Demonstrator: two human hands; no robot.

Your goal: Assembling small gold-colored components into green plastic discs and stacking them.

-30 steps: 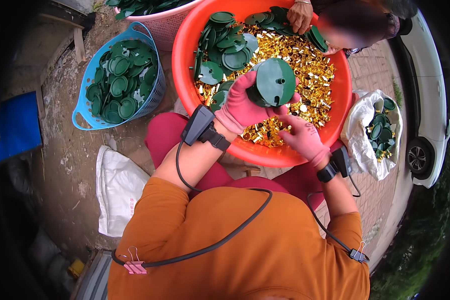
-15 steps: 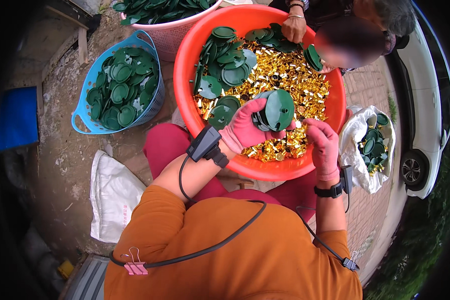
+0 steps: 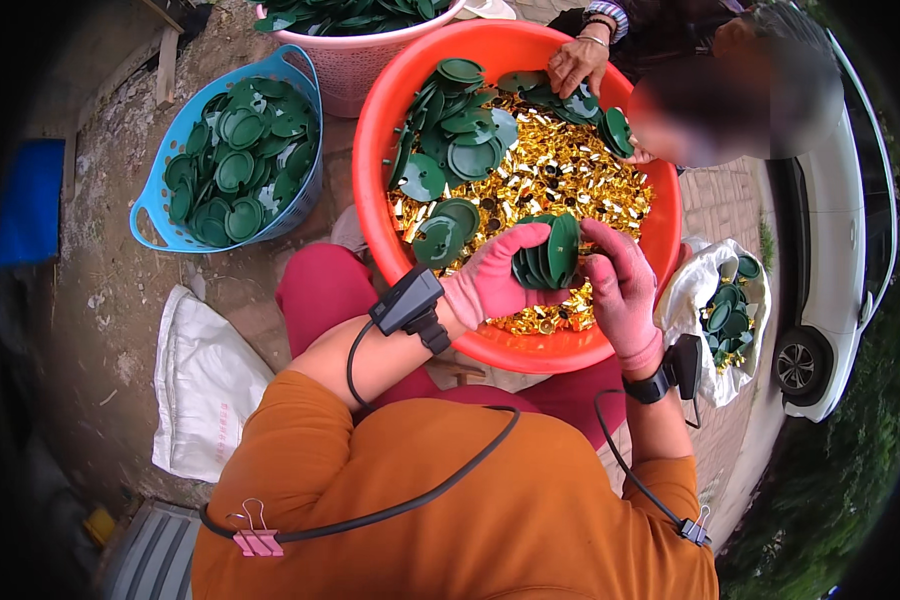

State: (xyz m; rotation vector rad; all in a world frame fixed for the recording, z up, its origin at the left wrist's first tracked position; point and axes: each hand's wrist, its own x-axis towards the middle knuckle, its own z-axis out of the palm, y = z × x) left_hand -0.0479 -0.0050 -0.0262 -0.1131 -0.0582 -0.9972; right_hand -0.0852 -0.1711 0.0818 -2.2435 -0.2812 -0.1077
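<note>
My left hand [image 3: 500, 275], in a pink glove, is closed round a stack of green plastic discs [image 3: 547, 252], held edge-on above the red tub [image 3: 370, 165]. My right hand [image 3: 622, 290], also gloved in pink, is just right of the stack. Its fingers are bent, with thumb and fingertips apart beside the discs; I see nothing between them. Small shiny gold pieces [image 3: 610, 180] fill much of the tub below. More green discs [image 3: 460, 125] lie heaped along the tub's left side, and a couple of loose discs [image 3: 445, 232] rest nearer my left hand.
Across the tub, a co-worker's hand [image 3: 578, 65] handles green discs. A blue basket [image 3: 150, 190] and a pink basket [image 3: 345, 70] hold more discs. White sacks [image 3: 210, 385] [image 3: 685, 300] flank me, the right one containing discs. A white car [image 3: 860, 230] stands at right.
My left hand has turned the disc stack from face-up to edge-on. The right hand has moved up and left to beside it. The co-worker's hand has shifted slightly over the discs.
</note>
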